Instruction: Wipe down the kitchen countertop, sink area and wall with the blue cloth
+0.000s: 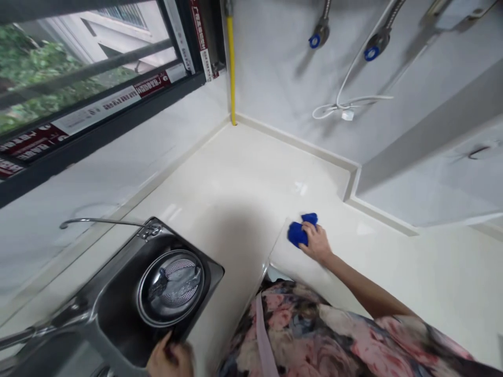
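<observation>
Right hand (316, 242) clasps crumpled blue cloth (297, 234); left hand (168, 365) (blurred, grip unclear) could tip the round steel colander (162, 314) by brushing it.

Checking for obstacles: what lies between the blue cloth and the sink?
In the head view, pale countertop lies between the blue cloth and the sink, crossed by a thin seam and darkened by a soft shadow.

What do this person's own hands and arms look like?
The right hand and the blurred left hand are bare, without gloves. The right forearm is also bare, up to a floral sleeve in pink, cream and dark tones.
</observation>
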The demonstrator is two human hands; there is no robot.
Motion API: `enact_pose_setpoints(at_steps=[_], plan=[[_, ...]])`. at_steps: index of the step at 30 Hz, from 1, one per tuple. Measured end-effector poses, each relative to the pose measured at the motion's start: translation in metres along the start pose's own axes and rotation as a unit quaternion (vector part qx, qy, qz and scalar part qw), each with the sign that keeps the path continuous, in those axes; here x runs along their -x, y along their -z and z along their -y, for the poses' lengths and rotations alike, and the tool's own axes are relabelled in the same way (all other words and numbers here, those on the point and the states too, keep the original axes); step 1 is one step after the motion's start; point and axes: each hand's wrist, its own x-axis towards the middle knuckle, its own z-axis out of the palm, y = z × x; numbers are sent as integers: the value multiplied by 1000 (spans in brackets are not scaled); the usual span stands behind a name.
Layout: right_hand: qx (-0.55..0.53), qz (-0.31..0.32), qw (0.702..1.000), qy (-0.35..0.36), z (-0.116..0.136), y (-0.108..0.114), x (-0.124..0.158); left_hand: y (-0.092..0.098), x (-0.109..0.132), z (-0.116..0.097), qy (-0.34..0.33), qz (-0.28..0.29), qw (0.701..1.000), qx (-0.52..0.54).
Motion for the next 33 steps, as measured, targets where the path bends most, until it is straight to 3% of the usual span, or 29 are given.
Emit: enact_pose_setpoints(at_steps=[2,4,6,8,10,15,19,22,26,30,33], plan=[[17,-14,998,-53,-41,9,18,-33,-40,-30,-54,-18,998,11],[37,-27,991,-126,-71,17,30,-67,-84,-63,-115,31,992,40],[52,-39,975,-210,-84,22,32,-97,-126,-92,-134,41,989,50],[59,-49,960,-268,-77,23,26,-123,-161,-115,-117,52,990,50],[60,-54,961,-266,-54,19,13,-146,-185,-130,-75,72,994,27],[34,-11,993,-116,40,0,-34,-179,-204,-152,15,105,994,-3],[-2,69,997,22,128,-17,-80,-187,-199,-162,40,54,998,-4],[-21,122,981,146,193,-31,-120,-188,-197,-165,36,34,999,-22],[-29,117,966,228,262,-48,-184,-189,-196,-163,32,41,996,-66],[-35,97,964,246,286,-55,-248,-188,-196,-162,38,51,993,-101],[-38,77,977,194,262,-52,-286,-188,-195,-162,41,48,992,-107]])
